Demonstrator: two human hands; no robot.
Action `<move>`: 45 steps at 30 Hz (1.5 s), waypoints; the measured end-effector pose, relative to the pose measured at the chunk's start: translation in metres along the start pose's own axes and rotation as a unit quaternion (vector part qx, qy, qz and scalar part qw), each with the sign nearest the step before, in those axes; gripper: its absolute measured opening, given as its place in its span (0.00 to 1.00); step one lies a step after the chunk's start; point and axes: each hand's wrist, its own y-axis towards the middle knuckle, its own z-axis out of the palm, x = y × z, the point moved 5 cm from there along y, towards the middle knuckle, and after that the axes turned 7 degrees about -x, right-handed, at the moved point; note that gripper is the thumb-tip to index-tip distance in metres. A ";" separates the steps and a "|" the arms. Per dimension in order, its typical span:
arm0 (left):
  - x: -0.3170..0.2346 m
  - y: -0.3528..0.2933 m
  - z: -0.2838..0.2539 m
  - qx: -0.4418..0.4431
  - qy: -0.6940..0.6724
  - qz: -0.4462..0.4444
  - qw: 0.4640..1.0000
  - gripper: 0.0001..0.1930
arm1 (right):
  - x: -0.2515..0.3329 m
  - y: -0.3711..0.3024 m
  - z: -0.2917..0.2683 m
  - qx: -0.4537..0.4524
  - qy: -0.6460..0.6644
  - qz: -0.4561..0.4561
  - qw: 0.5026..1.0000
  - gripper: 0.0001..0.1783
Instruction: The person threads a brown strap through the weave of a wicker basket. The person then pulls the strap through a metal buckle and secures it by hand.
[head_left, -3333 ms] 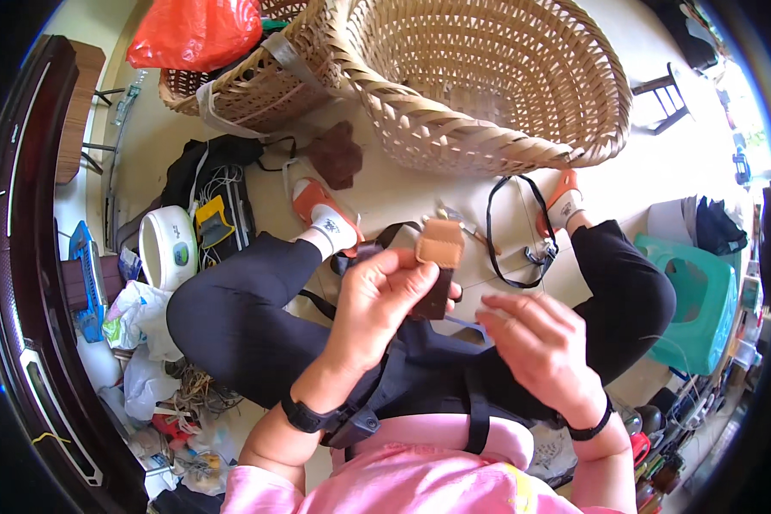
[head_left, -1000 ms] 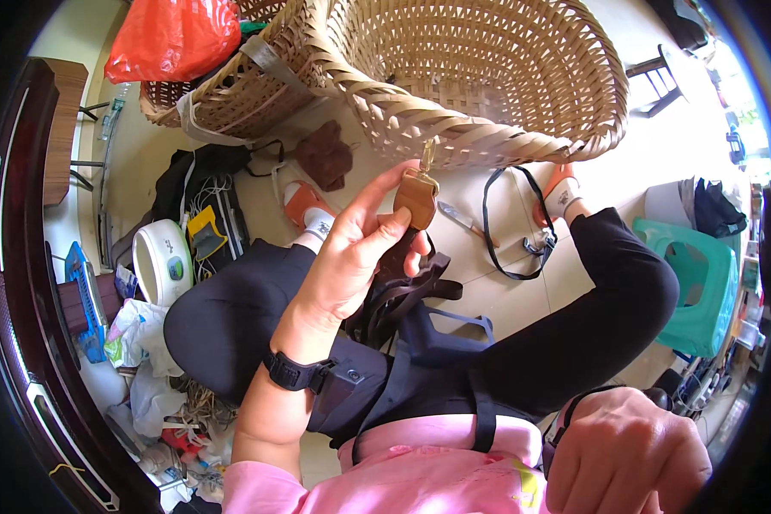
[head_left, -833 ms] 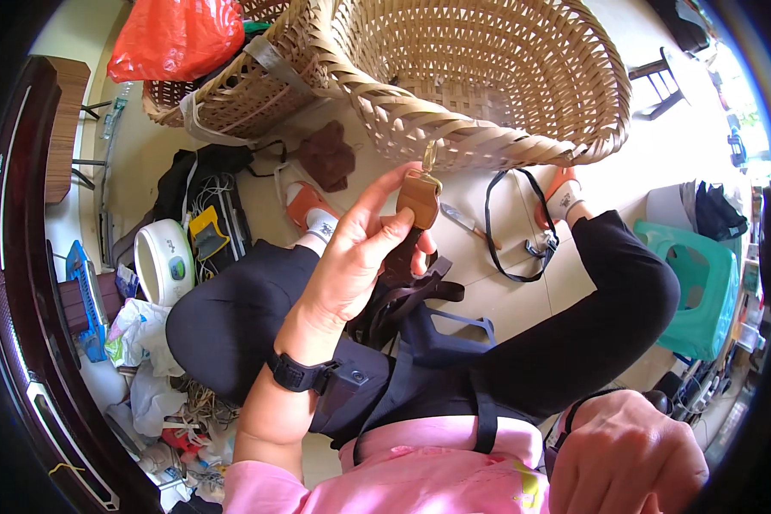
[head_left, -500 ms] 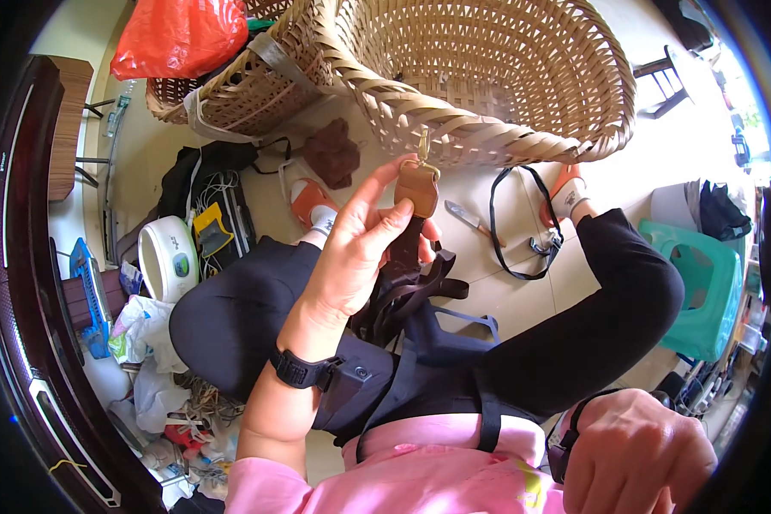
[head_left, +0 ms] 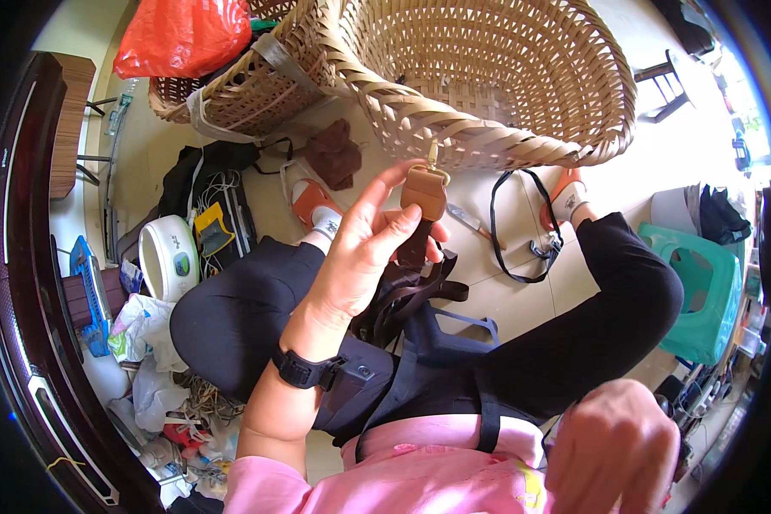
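Note:
My left hand (head_left: 360, 248) is closed on a dark brown strap (head_left: 413, 244) just below its tan leather end tab (head_left: 422, 193), thumb on the front. A brass-coloured metal clip (head_left: 433, 158) stands up from the tab, in front of a large woven basket's rim (head_left: 480, 141). The rest of the strap hangs in loose folds between my legs. At lower right, by my hip, my right hand (head_left: 612, 445) shows its back, smeared by motion. Its fingers point down and their tips are not clear.
A knife (head_left: 465, 218) lies on the tiles beside a looped black strap (head_left: 494, 206). Another basket (head_left: 257, 94) with a red plastic bag (head_left: 180, 38) stands far left. A brown cloth (head_left: 332, 154) lies near my left foot, a green stool (head_left: 702, 300) at right.
My left hand has shifted slightly right with the strap, and its tab and clip tilt a little more. My right hand has moved left, toward my body.

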 end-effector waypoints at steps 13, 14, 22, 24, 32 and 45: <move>0.004 -0.007 0.023 0.063 0.052 0.016 0.997 0.25 | -0.083 -0.080 -0.115 -0.486 -0.414 0.285 0.715 0.14; 0.007 -0.007 0.026 0.074 0.043 0.013 0.996 0.25 | -0.084 -0.083 -0.116 -0.495 -0.402 0.285 0.716 0.14; 0.020 -0.008 0.026 0.089 0.069 -0.036 0.993 0.20 | -0.083 -0.090 -0.119 -0.561 -0.316 0.231 0.729 0.13; 0.024 -0.008 0.025 0.094 0.108 -0.067 0.987 0.15 | -0.081 -0.091 -0.119 -0.572 -0.311 0.212 0.729 0.12; 0.026 -0.010 0.022 0.128 -0.026 -0.078 0.988 0.14 | -0.068 -0.059 -0.090 -0.294 -0.657 0.132 0.682 0.20; 0.030 -0.010 0.014 0.052 0.031 -0.065 0.996 0.13 | -0.079 -0.055 -0.078 -0.217 -0.750 0.123 0.612 0.16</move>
